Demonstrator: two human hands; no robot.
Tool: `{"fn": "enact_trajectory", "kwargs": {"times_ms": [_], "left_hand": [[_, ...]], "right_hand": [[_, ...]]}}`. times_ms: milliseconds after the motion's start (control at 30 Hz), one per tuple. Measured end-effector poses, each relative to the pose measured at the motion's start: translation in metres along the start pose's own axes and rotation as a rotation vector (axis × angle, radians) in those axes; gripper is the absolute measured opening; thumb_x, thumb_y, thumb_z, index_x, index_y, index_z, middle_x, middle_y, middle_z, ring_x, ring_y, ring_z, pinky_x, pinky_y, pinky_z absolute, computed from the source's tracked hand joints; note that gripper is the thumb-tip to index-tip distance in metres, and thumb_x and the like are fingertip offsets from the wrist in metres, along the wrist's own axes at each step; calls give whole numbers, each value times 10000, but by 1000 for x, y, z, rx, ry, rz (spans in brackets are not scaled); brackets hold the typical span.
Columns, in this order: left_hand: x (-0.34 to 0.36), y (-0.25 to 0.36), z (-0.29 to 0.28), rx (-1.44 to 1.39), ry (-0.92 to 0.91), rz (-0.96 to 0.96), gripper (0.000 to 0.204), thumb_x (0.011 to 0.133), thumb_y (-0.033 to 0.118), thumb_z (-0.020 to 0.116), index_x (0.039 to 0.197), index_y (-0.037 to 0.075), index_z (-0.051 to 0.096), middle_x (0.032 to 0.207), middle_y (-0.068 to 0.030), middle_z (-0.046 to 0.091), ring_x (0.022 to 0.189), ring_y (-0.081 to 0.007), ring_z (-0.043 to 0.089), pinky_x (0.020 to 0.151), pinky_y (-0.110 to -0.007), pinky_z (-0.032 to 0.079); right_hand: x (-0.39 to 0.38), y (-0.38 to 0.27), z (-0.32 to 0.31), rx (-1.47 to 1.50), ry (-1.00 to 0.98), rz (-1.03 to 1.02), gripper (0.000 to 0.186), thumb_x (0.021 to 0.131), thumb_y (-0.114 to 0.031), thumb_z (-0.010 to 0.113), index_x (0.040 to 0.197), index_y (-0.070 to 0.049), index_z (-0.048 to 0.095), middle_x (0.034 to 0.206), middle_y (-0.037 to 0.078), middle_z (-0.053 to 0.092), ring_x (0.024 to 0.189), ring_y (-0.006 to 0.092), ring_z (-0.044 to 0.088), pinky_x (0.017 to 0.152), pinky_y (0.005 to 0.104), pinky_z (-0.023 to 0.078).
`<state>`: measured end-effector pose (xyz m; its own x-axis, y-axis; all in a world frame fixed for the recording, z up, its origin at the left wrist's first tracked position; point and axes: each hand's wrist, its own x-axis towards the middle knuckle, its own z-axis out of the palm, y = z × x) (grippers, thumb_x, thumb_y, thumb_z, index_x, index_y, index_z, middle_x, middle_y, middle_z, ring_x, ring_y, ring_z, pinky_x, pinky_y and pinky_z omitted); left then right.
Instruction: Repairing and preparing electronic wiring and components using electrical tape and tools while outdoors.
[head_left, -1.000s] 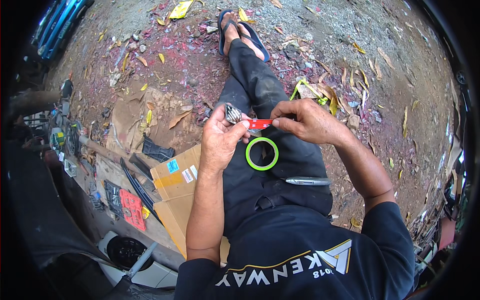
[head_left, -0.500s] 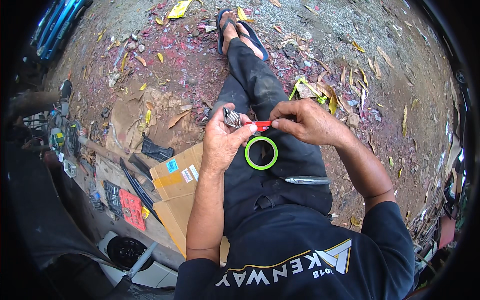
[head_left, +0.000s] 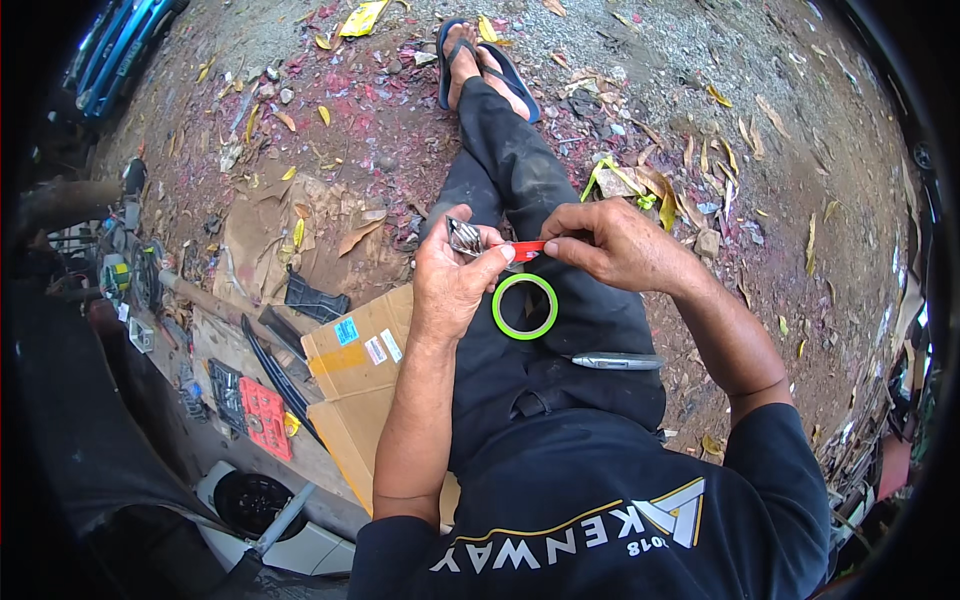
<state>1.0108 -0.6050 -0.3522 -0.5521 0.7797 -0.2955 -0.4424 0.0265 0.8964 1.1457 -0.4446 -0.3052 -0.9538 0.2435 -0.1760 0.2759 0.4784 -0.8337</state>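
My left hand (head_left: 448,285) is closed on a small shiny piece with dark and silver stripes (head_left: 464,236), its thumb pressed over one end of a red strip (head_left: 526,251). I cannot tell whether strip and shiny piece are joined. The strip's other end is pinched between the thumb and fingers of my right hand (head_left: 628,245), so it spans the short gap between both hands. Just below, a bright green roll of tape (head_left: 525,334) rests on my lap. A grey, slim cutter-like tool (head_left: 616,361) lies across my thigh, right of the roll.
On my left are a flattened cardboard box (head_left: 345,375), a red tool case (head_left: 264,415) and a wooden board (head_left: 215,345) with odd parts. Dry leaves and a yellow wrapper (head_left: 362,18) litter the dirt around my crossed, sandalled feet (head_left: 486,75).
My left thumb has shifted slightly along the red strip, and less red shows beside it. My right hand keeps its pinch, nearly still. The roll and grey tool stay on my lap.
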Motion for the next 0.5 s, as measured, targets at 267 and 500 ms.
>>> {"fn": "enact_trajectory", "kwargs": {"times_ms": [267, 500], "left_hand": [[6, -3, -1, -59, 42, 14, 615, 746, 10, 722, 1233, -79, 356, 814, -45, 602, 602, -66, 539, 503, -185, 441], [-1, 9, -3, -41, 56, 18, 584, 740, -5, 720, 1209, -71, 378, 822, -50, 603, 624, -80, 557, 539, -202, 473]], "right_hand": [[3, -5, -4, -26, 8, -28, 163, 842, -166, 608, 915, -26, 646, 716, 142, 640, 663, 279, 637, 620, 377, 479], [8, -17, -7, -35, -14, 17, 165, 857, -176, 624, 920, -23, 635, 699, 126, 615, 628, 221, 610, 586, 341, 456]]}}
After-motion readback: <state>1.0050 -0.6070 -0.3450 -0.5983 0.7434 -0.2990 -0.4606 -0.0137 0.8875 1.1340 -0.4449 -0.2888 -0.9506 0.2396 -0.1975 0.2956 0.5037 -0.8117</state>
